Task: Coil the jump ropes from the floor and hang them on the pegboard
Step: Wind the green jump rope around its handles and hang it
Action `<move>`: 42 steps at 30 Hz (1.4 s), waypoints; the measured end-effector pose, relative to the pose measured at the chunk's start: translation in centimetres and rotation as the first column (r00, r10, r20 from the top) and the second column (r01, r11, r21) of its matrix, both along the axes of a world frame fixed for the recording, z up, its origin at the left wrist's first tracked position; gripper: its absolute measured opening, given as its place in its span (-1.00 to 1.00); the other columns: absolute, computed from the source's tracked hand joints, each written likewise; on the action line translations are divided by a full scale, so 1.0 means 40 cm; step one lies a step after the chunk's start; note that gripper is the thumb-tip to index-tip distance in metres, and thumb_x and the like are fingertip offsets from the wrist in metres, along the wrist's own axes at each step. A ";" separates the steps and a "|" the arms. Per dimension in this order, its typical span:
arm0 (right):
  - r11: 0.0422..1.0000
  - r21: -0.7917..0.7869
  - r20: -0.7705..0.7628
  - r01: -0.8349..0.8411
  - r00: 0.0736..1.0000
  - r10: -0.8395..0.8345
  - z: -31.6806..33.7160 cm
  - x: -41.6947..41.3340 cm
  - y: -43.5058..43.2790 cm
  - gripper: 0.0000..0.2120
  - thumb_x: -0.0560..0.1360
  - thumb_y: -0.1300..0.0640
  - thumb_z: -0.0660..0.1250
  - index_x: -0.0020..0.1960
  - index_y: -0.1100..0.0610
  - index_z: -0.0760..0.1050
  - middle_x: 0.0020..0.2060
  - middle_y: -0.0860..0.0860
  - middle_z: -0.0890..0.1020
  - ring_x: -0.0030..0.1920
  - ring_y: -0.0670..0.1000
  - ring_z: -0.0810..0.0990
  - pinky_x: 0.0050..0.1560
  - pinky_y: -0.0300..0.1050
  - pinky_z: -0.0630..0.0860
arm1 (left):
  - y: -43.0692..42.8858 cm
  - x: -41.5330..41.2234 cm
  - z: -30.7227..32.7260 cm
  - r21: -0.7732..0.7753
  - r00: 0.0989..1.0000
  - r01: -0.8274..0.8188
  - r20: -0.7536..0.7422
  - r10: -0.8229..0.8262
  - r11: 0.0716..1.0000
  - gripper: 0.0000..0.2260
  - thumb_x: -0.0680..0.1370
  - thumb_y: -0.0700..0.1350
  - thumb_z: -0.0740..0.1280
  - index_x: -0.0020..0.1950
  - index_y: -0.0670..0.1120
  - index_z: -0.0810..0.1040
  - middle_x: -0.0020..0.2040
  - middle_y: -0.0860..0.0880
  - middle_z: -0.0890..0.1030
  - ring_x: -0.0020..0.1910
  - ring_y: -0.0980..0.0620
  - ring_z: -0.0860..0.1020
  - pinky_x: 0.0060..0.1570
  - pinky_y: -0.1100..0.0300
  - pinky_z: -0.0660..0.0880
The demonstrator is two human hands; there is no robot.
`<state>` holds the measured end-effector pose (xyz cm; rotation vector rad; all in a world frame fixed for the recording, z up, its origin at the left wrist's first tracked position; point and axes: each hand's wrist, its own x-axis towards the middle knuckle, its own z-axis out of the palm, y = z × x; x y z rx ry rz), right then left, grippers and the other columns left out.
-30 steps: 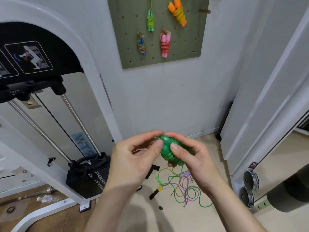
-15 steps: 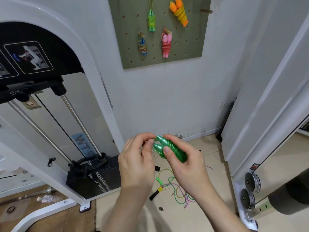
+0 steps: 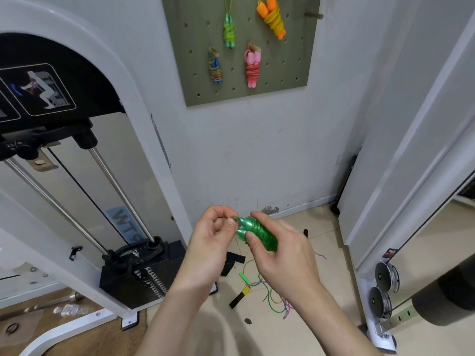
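Observation:
My right hand (image 3: 280,255) grips a coiled dark green jump rope (image 3: 254,231), its cord wound tightly round both handles. My left hand (image 3: 210,242) pinches the rope's tip at the pointed handle ends. On the wall above hangs an olive pegboard (image 3: 282,60) with several coiled ropes: a light green one (image 3: 228,30), an orange and yellow one (image 3: 273,18), a blue one (image 3: 216,70) and a pink one (image 3: 252,66). Loose green, purple and yellow ropes (image 3: 270,294) lie tangled on the floor below my hands.
A white cable machine (image 3: 108,176) with a black weight stack (image 3: 138,273) stands on the left. A bare wooden peg (image 3: 312,15) sticks out at the pegboard's top right. White panels and pulleys (image 3: 385,286) line the right side. Black handles (image 3: 237,298) lie on the floor.
Both hands rose slightly with the green bundle, which turned from end-on to lying sideways. My left hand shifted to pinching the tip at the handle ends.

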<state>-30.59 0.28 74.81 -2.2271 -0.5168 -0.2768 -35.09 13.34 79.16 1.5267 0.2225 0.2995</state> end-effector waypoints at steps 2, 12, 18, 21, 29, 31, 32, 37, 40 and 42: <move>1.000 -0.005 -0.030 0.007 1.000 -0.008 -0.002 0.011 -0.006 -0.68 0.45 -0.17 0.31 0.19 -0.14 0.52 -0.04 -0.15 0.64 -0.02 -0.07 0.59 -0.08 -0.10 0.51 | 0.012 0.001 0.004 0.016 0.996 0.092 -0.006 -0.092 0.996 -0.85 0.50 -0.31 0.34 0.00 -0.14 0.44 -0.37 0.03 0.45 -0.37 0.14 0.40 -0.26 0.31 0.35; 0.980 0.118 -0.180 -0.162 0.967 0.181 0.034 0.043 -0.079 -0.68 0.40 -0.21 0.31 0.12 -0.17 0.48 -0.09 -0.25 0.62 -0.03 -0.15 0.58 0.02 -0.07 0.53 | 0.041 0.089 0.029 -0.642 0.981 0.190 0.157 -0.116 0.743 -0.70 0.35 -0.41 0.30 -0.07 -0.06 0.40 -0.36 -0.03 0.38 -0.44 0.10 0.28 -0.44 0.29 0.19; 0.941 0.296 -0.452 -0.164 0.844 0.289 0.052 0.117 -0.139 -0.67 0.32 -0.21 0.36 0.04 -0.13 0.54 -0.06 -0.08 0.67 0.01 -0.07 0.62 0.18 0.15 0.50 | -0.022 0.163 0.026 -0.524 0.968 0.245 0.184 -0.173 0.816 -0.81 0.46 -0.31 0.30 -0.02 -0.08 0.41 -0.30 -0.07 0.54 -0.27 0.04 0.52 -0.26 0.25 0.45; 0.906 0.311 -0.440 -0.287 0.802 0.405 0.087 0.171 -0.172 -0.45 0.30 -0.19 0.43 0.26 -0.13 0.46 0.19 -0.15 0.58 0.28 -0.20 0.47 0.36 0.04 0.39 | -0.053 0.198 0.053 -0.470 0.937 0.343 0.235 -0.260 0.813 -0.88 0.50 -0.26 0.29 -0.02 -0.10 0.43 -0.29 -0.10 0.55 -0.26 0.00 0.54 -0.24 0.23 0.49; 0.713 0.658 -0.332 -0.240 0.758 0.561 0.175 0.347 -0.171 -0.71 0.45 0.04 0.42 0.09 0.19 0.56 -0.12 0.22 0.62 -0.10 0.12 0.61 -0.16 -0.19 0.53 | -0.130 0.348 0.114 -0.354 0.945 0.264 0.279 -0.168 0.897 -0.70 0.44 -0.22 0.33 0.16 -0.07 0.45 -0.30 -0.10 0.59 -0.32 0.07 0.50 -0.44 0.33 0.32; 0.641 0.732 -0.336 -0.231 0.697 0.634 0.186 0.387 -0.172 -0.70 0.47 0.09 0.41 0.07 0.28 0.52 -0.09 0.22 0.62 -0.13 0.21 0.65 -0.20 -0.07 0.58 | -0.150 0.394 0.133 -0.351 0.941 0.249 0.309 -0.139 0.903 -0.65 0.44 -0.23 0.34 0.21 -0.04 0.45 -0.31 -0.11 0.58 -0.40 0.08 0.46 -0.50 0.33 0.28; 0.609 0.755 -0.326 -0.244 0.667 0.670 0.191 0.403 -0.175 -0.71 0.47 0.11 0.40 0.07 0.29 0.51 -0.09 0.21 0.64 -0.16 0.22 0.66 -0.22 -0.05 0.59 | -0.161 0.416 0.141 -0.351 0.938 0.246 0.321 -0.131 0.904 -0.62 0.44 -0.25 0.36 0.23 -0.03 0.45 -0.31 -0.12 0.57 -0.45 0.09 0.42 -0.53 0.34 0.25; 0.627 0.705 -0.295 -0.330 0.668 0.683 0.215 0.488 -0.216 -0.94 0.50 0.25 0.35 -0.03 0.22 0.53 -0.22 0.09 0.68 -0.31 0.06 0.60 -0.29 -0.12 0.56 | -0.214 0.507 0.150 -0.389 0.943 0.183 0.330 -0.049 0.903 -0.60 0.51 -0.32 0.26 0.29 0.00 0.41 -0.36 -0.12 0.52 -0.47 0.09 0.37 -0.56 0.35 0.19; 0.681 0.577 -0.285 -0.451 0.670 0.686 0.229 0.541 -0.262 -0.94 0.51 0.27 0.37 -0.03 0.25 0.55 -0.25 0.04 0.68 -0.23 0.02 0.63 -0.20 -0.14 0.54 | -0.232 0.538 0.151 -0.399 0.955 0.191 0.287 -0.076 0.897 -0.63 0.55 -0.35 0.20 0.32 -0.05 0.40 -0.37 -0.11 0.47 -0.47 0.08 0.35 -0.60 0.36 0.20; 0.703 0.511 -0.288 -0.495 0.672 0.682 0.243 0.574 -0.292 -0.95 0.51 0.24 0.38 -0.03 0.21 0.56 -0.28 0.03 0.65 -0.24 0.05 0.64 -0.20 -0.13 0.54 | -0.244 0.556 0.164 -0.338 0.955 0.211 0.270 -0.120 0.917 -0.68 0.55 -0.32 0.22 0.28 -0.09 0.44 -0.37 -0.11 0.45 -0.46 0.07 0.36 -0.57 0.34 0.17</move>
